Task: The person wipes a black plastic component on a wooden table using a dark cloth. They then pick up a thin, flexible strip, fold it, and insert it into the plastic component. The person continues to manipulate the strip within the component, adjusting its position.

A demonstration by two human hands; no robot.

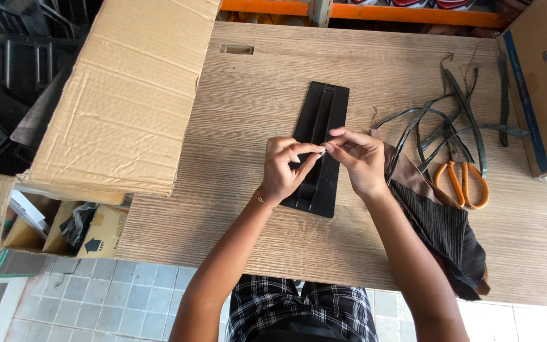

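Note:
A long black plastic part (320, 120) with lengthwise ribs lies flat on the wooden table (254, 95). Above its near half, my left hand (284, 170) and my right hand (356, 158) meet fingertip to fingertip. Between thumbs and forefingers they pinch a small pale item (321, 150), too small to tell what it is. A thin bracelet circles my left wrist.
Orange-handled scissors (462, 182) lie right of my hands among several dark strips (451, 120). Dark and brown cloth pieces (441, 234) hang over the near edge. A large open cardboard box (128, 88) stands at left, another box (542, 88) at far right.

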